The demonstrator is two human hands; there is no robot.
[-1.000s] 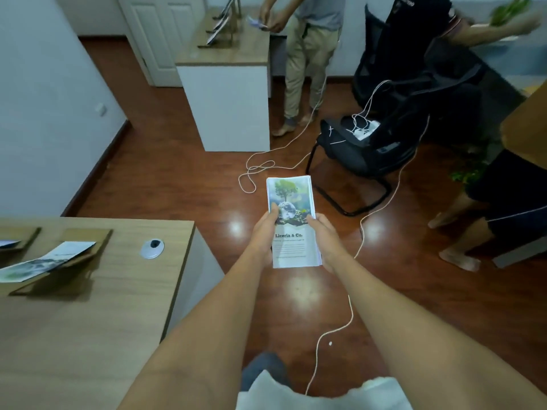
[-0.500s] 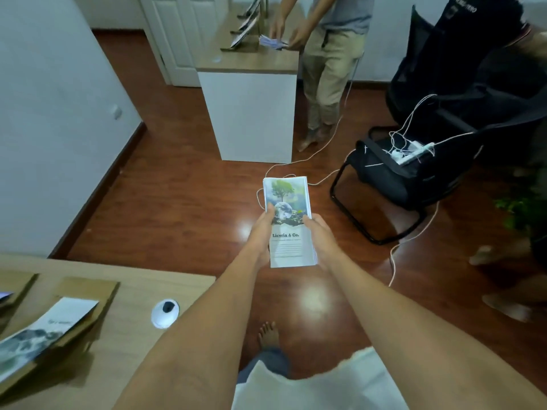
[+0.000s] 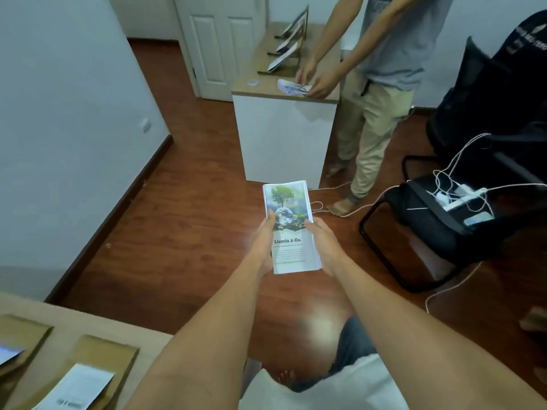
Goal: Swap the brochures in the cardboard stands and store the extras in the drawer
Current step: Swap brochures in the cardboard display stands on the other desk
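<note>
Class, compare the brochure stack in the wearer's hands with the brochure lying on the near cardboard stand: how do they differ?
The brochure stack is thick and held in mid-air by both hands; the near brochure is a single sheet resting on its cardboard stand. The stack's cover shows a tree and globe; the near brochure looks mostly white. Both are tall, narrow prints.

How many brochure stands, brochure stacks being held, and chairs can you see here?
Cardboard stands: 5, two on the near desk and three on the far desk
Hand-held brochure stacks: 2, one in the wearer's left hand and right hand, one under the other person's hands
Chairs: 1
Total: 8
</note>
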